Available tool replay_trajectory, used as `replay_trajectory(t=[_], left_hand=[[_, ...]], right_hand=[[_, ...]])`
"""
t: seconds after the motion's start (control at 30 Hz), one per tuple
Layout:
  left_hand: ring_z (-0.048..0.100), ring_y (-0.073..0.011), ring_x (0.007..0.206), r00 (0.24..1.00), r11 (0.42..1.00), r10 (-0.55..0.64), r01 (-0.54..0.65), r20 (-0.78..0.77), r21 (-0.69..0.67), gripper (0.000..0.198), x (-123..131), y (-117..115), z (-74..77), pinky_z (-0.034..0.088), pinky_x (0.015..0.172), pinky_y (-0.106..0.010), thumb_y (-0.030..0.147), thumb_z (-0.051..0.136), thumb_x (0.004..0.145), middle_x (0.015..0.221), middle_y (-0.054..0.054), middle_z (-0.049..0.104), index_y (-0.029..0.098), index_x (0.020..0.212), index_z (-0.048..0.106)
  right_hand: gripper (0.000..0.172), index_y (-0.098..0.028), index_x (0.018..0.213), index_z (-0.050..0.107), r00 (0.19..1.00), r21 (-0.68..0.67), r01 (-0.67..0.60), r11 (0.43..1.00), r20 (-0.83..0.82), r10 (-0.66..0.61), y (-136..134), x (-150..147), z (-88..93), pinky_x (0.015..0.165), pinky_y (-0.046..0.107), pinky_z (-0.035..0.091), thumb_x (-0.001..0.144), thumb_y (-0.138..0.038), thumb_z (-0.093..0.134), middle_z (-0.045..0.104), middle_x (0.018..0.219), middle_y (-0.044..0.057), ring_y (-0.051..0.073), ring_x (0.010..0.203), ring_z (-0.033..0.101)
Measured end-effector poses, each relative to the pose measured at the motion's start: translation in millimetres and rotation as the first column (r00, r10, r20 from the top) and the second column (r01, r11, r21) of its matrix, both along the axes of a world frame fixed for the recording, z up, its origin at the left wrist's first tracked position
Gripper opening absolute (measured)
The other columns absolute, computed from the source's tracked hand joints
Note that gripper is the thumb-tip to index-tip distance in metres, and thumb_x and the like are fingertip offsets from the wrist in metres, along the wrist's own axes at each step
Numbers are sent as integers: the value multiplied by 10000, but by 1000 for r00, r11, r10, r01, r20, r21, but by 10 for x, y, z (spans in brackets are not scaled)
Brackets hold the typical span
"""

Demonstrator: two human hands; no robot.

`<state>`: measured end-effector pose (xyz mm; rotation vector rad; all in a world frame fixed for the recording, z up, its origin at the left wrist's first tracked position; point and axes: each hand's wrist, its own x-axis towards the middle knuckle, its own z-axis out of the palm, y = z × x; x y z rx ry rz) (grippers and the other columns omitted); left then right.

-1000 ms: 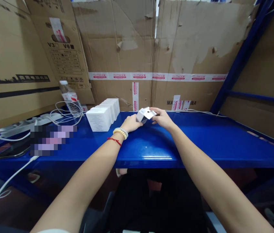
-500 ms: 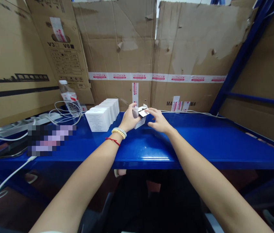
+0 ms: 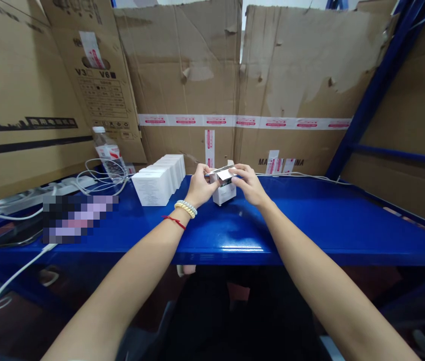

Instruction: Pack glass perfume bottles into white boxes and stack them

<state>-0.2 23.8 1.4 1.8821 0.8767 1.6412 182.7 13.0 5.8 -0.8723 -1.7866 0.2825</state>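
Observation:
A small white box [image 3: 226, 194] stands on the blue table [image 3: 310, 220], its top flaps raised and a dark gap showing beneath them. My left hand [image 3: 201, 185] grips the box's left side and upper edge, with the thumb at the front. On the right, my right hand [image 3: 248, 183] has its fingers closed on the flap and upper right edge of the same box. What lies inside the box is too small to make out. To the left of my left hand, a row of similar white boxes [image 3: 154, 188] stands packed together.
At the left are a water bottle [image 3: 110, 153], a coiled white cable [image 3: 99, 175], a power strip [image 3: 42, 193] and a phone [image 3: 16, 235]. Tall cardboard [image 3: 182, 90] walls the back. A blue metal post [image 3: 378, 85] slants up at the right.
The white box has turned more upright and shifted slightly right, so its front face shows. My right hand has closed in on its top flap; the left hand keeps its hold.

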Motion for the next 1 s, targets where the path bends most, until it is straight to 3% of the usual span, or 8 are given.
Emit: replay_trajectory(t=[0.13, 0.23, 0.27, 0.4, 0.6, 0.77, 0.9, 1.0], left_hand=[[676, -213, 893, 996, 996, -90, 90, -9, 7, 433, 21, -31, -9, 543, 766, -350, 273, 744, 614, 1022, -92, 670, 213, 805, 360], [668, -190, 865, 989, 989, -145, 145, -28, 1, 388, 22, -39, -21, 543, 756, -333, 269, 725, 634, 1014, -78, 667, 206, 811, 385], [665, -180, 850, 987, 988, -153, 153, -37, -1, 368, 20, -41, -22, 542, 751, -324, 267, 716, 645, 1003, -70, 665, 203, 818, 397], [648, -150, 825, 986, 991, -130, 132, -104, 9, 286, 8, -57, -3, 534, 738, -291, 234, 679, 674, 1012, -57, 649, 189, 842, 452], [632, -154, 889, 980, 987, 47, -16, -193, 160, 204, -3, -104, 41, 522, 714, -258, 137, 619, 667, 1086, -65, 610, 175, 842, 522], [630, -164, 883, 966, 976, 104, -54, -236, 212, 312, -14, -105, 37, 538, 695, -265, 139, 627, 668, 1103, -84, 600, 168, 970, 556], [625, -153, 872, 961, 983, 107, -63, -254, 175, 500, -22, -92, 32, 550, 720, -272, 146, 646, 661, 1171, -109, 581, 153, 1149, 533], [626, -162, 875, 958, 987, 117, -83, -262, 137, 493, -32, -86, 32, 559, 720, -290, 157, 662, 651, 1182, -120, 567, 142, 1127, 534]], right_hand=[[274, -206, 715, 691, 984, 21, 102, 995, -149, -98, -9, -12, 72, 913, 392, 460, 814, -410, 537, 614, 911, 49, 194, 920, 577], [109, -195, 711, 662, 982, -3, 111, 994, -153, -110, -8, -12, 84, 791, 352, 494, 680, -285, 608, 604, 850, 30, 170, 793, 561], [127, -195, 745, 661, 983, -16, 106, 994, -150, -107, -11, -14, 82, 757, 343, 498, 652, -252, 597, 601, 869, 31, 168, 781, 555], [311, -196, 890, 642, 988, -29, 90, 995, -122, -93, -34, -28, 64, 742, 353, 514, 592, -195, 555, 575, 977, 54, 182, 809, 554], [440, -201, 1060, 639, 995, -22, 93, 995, -24, -94, -17, -19, 45, 879, 412, 509, 634, -207, 528, 564, 1147, 93, 217, 929, 575], [568, -165, 1217, 575, 986, -114, 166, 980, 12, -166, 5, -22, 50, 972, 444, 477, 655, -241, 542, 574, 1224, 131, 261, 1040, 588], [595, -103, 1214, 569, 968, -212, 248, 945, 13, -251, -17, -34, 85, 1019, 476, 443, 642, -262, 560, 560, 1269, 183, 296, 1087, 585], [460, -126, 1071, 646, 967, -158, 254, 954, 60, -248, -39, -34, 108, 1029, 459, 430, 642, -263, 551, 619, 1192, 156, 298, 1112, 574]])
